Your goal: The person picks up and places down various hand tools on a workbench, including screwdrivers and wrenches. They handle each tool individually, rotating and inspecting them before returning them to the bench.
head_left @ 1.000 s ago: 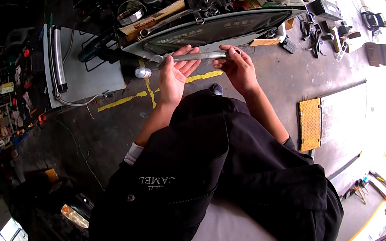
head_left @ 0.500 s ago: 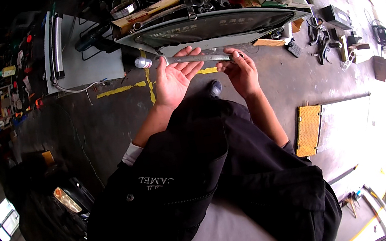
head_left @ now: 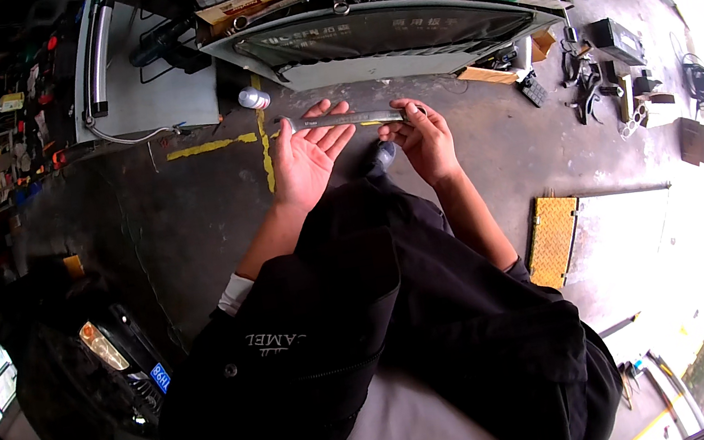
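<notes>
A long metal wrench (head_left: pixel 348 118) lies nearly level between my hands, in front of my dark trousers. My left hand (head_left: pixel 304 169) is palm up with its fingers stretched and spread; the wrench's left part rests across them, close to the raised thumb. My right hand (head_left: pixel 425 142) pinches the right end of the wrench between thumb and fingers, which partly hide that end. Beneath the wrench the tip of my shoe (head_left: pixel 383 157) shows on the floor.
Ahead stands a grey tool cabinet (head_left: pixel 401 62), its top crowded with wrenches and boxes. A white spray can (head_left: pixel 254 98) is on the floor beside a grey table (head_left: pixel 163 112). To the right are a yellow ramp plate (head_left: pixel 554 241) and a black case (head_left: pixel 615 42).
My hands have come slightly closer to my body with the wrench, which now lies more level. The grips look the same. The view has shifted a little.
</notes>
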`<action>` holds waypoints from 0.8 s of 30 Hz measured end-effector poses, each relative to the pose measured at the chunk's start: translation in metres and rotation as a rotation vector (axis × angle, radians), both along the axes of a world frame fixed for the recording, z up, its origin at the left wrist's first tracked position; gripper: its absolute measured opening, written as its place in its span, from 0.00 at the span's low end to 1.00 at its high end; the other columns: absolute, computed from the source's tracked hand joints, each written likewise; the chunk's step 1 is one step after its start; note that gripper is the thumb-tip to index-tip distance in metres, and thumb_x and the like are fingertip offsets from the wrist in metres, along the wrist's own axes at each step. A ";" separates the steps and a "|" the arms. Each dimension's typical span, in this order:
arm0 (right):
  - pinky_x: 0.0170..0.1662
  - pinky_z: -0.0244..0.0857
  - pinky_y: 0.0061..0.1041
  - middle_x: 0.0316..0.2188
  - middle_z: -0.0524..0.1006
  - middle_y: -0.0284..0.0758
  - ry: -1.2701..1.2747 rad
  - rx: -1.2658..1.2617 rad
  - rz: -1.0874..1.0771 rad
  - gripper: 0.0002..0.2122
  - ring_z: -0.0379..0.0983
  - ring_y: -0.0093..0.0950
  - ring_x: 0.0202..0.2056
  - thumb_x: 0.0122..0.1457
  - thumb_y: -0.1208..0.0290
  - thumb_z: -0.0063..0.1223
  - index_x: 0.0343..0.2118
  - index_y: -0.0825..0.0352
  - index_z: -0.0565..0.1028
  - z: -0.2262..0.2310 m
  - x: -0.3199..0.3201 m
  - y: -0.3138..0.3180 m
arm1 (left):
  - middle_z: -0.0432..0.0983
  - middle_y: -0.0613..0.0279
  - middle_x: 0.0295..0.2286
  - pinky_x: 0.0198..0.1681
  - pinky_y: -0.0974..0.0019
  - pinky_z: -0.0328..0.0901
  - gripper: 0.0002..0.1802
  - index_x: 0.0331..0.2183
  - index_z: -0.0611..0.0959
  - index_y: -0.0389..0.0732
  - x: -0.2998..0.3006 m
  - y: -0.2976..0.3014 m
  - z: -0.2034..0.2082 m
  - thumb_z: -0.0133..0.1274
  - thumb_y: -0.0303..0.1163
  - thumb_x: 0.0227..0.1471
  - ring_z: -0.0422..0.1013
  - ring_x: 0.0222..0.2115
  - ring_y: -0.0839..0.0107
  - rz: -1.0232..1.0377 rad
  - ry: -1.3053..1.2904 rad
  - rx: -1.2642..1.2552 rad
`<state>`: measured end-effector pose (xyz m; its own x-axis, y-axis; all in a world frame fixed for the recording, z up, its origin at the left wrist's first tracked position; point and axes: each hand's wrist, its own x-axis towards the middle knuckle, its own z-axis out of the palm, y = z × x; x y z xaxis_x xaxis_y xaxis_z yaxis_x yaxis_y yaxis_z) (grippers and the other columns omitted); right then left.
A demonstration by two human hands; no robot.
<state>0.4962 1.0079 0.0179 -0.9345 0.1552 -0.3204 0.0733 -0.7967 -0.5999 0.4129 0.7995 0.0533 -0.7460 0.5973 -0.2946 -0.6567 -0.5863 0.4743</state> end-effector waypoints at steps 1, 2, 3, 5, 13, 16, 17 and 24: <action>0.46 0.72 0.35 0.36 0.80 0.41 -0.001 0.006 -0.010 0.14 0.80 0.37 0.38 0.72 0.64 0.43 0.49 0.71 0.73 0.002 0.005 -0.004 | 0.62 0.35 0.60 0.69 0.46 0.52 0.37 0.59 0.65 0.29 0.004 -0.003 0.000 0.30 0.55 0.69 0.59 0.64 0.49 -0.007 -0.005 0.011; 0.46 0.72 0.36 0.36 0.80 0.42 -0.005 0.004 -0.022 0.14 0.80 0.37 0.38 0.72 0.64 0.43 0.49 0.71 0.72 0.003 0.009 -0.007 | 0.62 0.36 0.60 0.69 0.46 0.52 0.37 0.59 0.65 0.29 0.007 -0.006 0.000 0.30 0.55 0.69 0.59 0.64 0.49 -0.010 -0.004 0.006; 0.46 0.73 0.36 0.36 0.80 0.43 -0.009 0.001 -0.035 0.15 0.80 0.37 0.38 0.72 0.65 0.43 0.50 0.72 0.72 0.003 0.013 -0.012 | 0.63 0.36 0.60 0.69 0.46 0.52 0.37 0.59 0.65 0.29 0.011 -0.010 -0.001 0.30 0.55 0.69 0.59 0.63 0.49 -0.013 -0.003 0.001; 0.46 0.73 0.36 0.35 0.80 0.44 -0.009 0.006 -0.049 0.15 0.81 0.37 0.38 0.72 0.65 0.43 0.50 0.73 0.71 0.003 0.024 -0.023 | 0.63 0.36 0.60 0.69 0.46 0.52 0.37 0.59 0.66 0.30 0.020 -0.020 -0.003 0.30 0.55 0.69 0.60 0.63 0.49 -0.020 0.004 -0.001; 0.45 0.75 0.36 0.37 0.79 0.41 -0.008 0.060 -0.072 0.13 0.81 0.36 0.39 0.72 0.66 0.43 0.49 0.71 0.72 0.002 0.090 -0.084 | 0.62 0.36 0.60 0.69 0.47 0.54 0.37 0.60 0.65 0.31 0.079 -0.081 -0.019 0.30 0.56 0.69 0.61 0.63 0.49 -0.051 -0.016 0.091; 0.45 0.75 0.36 0.37 0.79 0.40 -0.034 0.070 -0.088 0.13 0.81 0.35 0.39 0.72 0.66 0.44 0.49 0.71 0.72 0.003 0.121 -0.110 | 0.64 0.38 0.60 0.68 0.48 0.54 0.37 0.60 0.66 0.31 0.109 -0.104 -0.024 0.31 0.56 0.69 0.62 0.62 0.50 -0.042 -0.025 0.098; 0.45 0.75 0.36 0.37 0.79 0.40 -0.040 0.067 -0.100 0.13 0.81 0.35 0.39 0.72 0.66 0.44 0.49 0.71 0.72 0.004 0.130 -0.118 | 0.64 0.38 0.60 0.68 0.48 0.54 0.37 0.60 0.66 0.31 0.116 -0.112 -0.025 0.31 0.56 0.69 0.62 0.62 0.50 -0.045 -0.021 0.097; 0.46 0.74 0.35 0.36 0.80 0.40 -0.050 0.092 -0.123 0.14 0.81 0.34 0.38 0.71 0.65 0.45 0.49 0.71 0.72 0.014 0.178 -0.143 | 0.66 0.41 0.59 0.68 0.49 0.56 0.35 0.59 0.67 0.32 0.155 -0.137 -0.020 0.33 0.54 0.69 0.63 0.62 0.52 -0.119 -0.003 0.152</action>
<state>0.6742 0.8652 0.0318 -0.8897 0.2986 -0.3455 0.0103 -0.7432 -0.6689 0.5679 0.6624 0.0329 -0.6668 0.7190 -0.1960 -0.7268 -0.5693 0.3843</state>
